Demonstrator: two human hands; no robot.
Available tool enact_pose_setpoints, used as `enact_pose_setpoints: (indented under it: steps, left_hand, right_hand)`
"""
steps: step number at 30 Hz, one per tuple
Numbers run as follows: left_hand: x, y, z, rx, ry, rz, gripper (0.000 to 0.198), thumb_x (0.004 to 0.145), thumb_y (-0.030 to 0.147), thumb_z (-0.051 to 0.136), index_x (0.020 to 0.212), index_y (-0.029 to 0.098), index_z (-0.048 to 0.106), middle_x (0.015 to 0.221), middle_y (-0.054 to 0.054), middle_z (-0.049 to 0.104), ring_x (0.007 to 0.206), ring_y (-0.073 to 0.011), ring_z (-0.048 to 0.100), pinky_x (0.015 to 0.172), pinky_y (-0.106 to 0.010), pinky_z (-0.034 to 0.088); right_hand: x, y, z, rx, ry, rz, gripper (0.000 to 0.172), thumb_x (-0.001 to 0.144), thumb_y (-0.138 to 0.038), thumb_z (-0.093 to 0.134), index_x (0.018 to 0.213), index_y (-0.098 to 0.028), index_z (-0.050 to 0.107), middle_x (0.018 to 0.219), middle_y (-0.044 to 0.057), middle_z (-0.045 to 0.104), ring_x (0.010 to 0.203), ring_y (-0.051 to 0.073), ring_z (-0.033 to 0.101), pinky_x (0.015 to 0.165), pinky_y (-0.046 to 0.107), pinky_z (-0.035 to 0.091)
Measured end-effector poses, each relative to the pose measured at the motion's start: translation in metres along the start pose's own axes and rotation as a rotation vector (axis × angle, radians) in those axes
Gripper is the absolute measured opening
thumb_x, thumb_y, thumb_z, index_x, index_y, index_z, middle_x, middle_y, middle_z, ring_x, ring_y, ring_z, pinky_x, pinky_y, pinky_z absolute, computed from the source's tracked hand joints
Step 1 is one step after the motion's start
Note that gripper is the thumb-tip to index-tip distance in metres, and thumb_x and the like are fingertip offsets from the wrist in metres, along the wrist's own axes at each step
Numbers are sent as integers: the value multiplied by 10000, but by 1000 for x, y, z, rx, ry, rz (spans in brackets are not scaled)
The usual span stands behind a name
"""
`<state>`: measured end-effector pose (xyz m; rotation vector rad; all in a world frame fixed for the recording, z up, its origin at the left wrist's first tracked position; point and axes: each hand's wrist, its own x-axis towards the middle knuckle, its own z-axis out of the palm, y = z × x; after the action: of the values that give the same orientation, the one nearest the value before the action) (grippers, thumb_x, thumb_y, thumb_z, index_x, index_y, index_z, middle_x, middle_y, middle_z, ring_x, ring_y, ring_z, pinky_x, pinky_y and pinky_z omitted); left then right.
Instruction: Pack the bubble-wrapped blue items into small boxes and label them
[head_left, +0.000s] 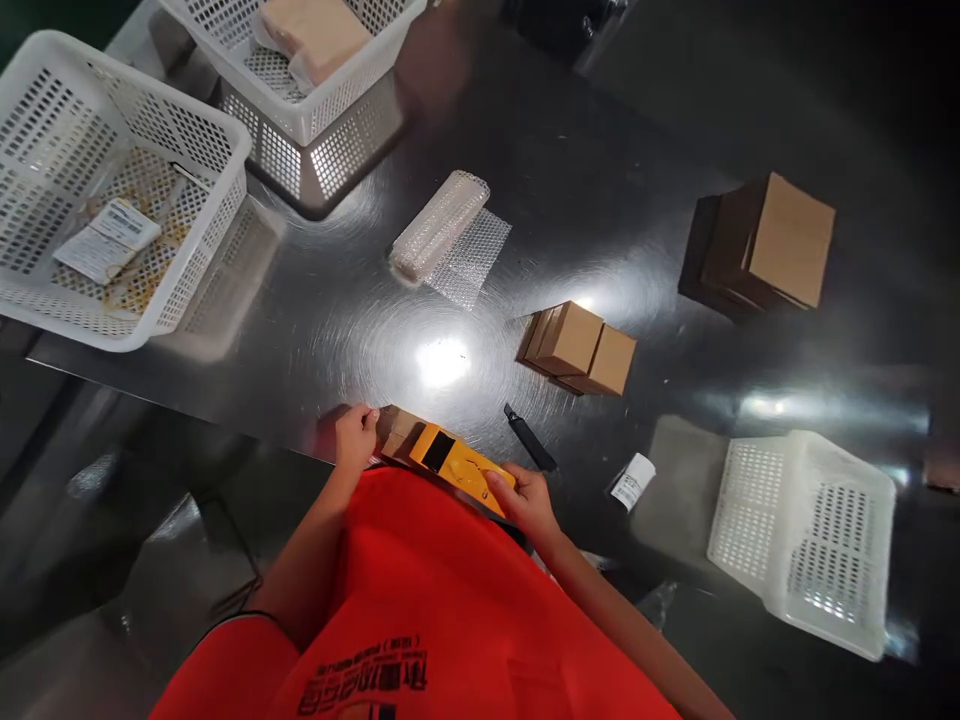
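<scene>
Close to my body, my right hand [529, 500] grips the lower end of a yellow handheld device [469, 470] that has a dark rectangular window. Its thumb lies on the device's face. Beside the device's other end is a small brown cardboard box [397, 430], with my left hand [356, 432] closed at its left end. Whether the device's end is inside the box or just against it, I cannot tell. A black utility knife [529, 438] lies on the metal table just beyond my right hand.
Small cardboard boxes [581, 350] and a larger box stack [791, 240] stand on the table [360, 340]. There is a bubble wrap roll [442, 225], a label roll [634, 481], a white basket with papers [199, 130], another holding a package [307, 125], and a white basket [776, 540] at right.
</scene>
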<state>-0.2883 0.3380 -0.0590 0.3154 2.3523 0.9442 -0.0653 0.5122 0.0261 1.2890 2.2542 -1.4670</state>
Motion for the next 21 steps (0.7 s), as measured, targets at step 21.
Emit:
enact_pose_setpoints:
  steps: [21]
  left_hand:
    - [-5,-19,6,226,-215,-98,248,938,299,506,1118,162,608,902,-132,732,811,-272,696,702,-349,496]
  right_hand:
    - [8,3,-1,-21,9,-18,568,775,-731,540,538,-225,439,462,-29,358,448,105,335,407,259,239]
